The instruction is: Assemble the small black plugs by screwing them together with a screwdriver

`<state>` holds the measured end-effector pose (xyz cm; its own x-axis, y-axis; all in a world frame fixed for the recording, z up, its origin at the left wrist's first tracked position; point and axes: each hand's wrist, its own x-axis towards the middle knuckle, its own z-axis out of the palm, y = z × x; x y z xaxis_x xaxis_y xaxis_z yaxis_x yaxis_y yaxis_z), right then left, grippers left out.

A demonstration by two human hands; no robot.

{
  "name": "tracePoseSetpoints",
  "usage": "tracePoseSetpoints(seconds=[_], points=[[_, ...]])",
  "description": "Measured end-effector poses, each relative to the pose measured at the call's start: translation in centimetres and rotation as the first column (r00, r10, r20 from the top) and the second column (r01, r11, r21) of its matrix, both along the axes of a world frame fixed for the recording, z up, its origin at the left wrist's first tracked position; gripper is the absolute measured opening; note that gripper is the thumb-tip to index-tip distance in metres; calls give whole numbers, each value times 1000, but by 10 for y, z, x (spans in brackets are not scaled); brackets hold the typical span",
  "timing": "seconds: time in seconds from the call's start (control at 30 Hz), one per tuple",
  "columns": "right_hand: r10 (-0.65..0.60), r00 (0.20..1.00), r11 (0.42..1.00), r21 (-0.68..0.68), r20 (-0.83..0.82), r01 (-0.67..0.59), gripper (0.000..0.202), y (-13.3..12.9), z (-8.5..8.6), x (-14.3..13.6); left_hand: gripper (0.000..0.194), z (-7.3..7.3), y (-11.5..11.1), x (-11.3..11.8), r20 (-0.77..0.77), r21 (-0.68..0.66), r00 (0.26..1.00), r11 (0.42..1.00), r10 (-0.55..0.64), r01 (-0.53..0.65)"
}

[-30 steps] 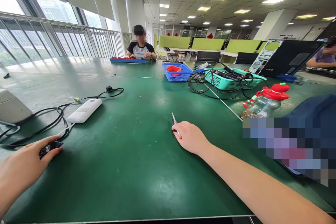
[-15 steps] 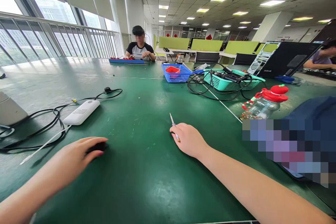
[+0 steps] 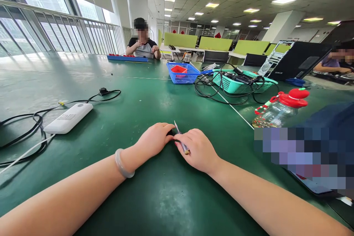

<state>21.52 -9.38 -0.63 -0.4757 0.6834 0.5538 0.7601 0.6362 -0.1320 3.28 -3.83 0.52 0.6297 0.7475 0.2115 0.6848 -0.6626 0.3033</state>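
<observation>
My left hand (image 3: pixel 153 138), with a pale bangle (image 3: pixel 123 163) at the wrist, is closed around a small black object (image 3: pixel 172 132). Fingers cover most of that object, so its kind does not show. Right beside it, my right hand (image 3: pixel 197 149) is closed on a slim screwdriver (image 3: pixel 185 148) with a clear handle. The screwdriver's pointed metal end faces away from me and slightly left, close to the black object. Both hands meet low over the green table (image 3: pixel 143 206), fingertips nearly touching. I cannot tell whether the tool touches the object.
To the left lie a white power bank (image 3: pixel 69 118) and black cables. Farther off stand a blue basket (image 3: pixel 182 77) and a teal basket (image 3: pixel 235 86) with tangled cables. A red-lidded bottle (image 3: pixel 282 110) is at right. Across the table sits a person (image 3: pixel 142 46) behind a blue tray (image 3: pixel 127 58).
My left hand has carried the black object rightward from near the power bank to my right hand. The screwdriver has stayed in my right hand. The view has shifted slightly.
</observation>
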Motion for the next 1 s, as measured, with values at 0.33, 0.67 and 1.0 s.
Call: tracePoseSetpoints(seconds=[0.33,0.67,1.0], points=[[111,990,991,85,-87,-104,15,-5,7,6,46,-10,13,-20,150,-117,989,993,-11,29],[276,961,956,107,-7,-273,12,-14,10,4,45,-15,20,-21,97,-108,995,994,22,-12],[287,956,954,107,-55,-280,10,-14,11,7,52,-16,22,-18,156,-124,988,992,7,12]])
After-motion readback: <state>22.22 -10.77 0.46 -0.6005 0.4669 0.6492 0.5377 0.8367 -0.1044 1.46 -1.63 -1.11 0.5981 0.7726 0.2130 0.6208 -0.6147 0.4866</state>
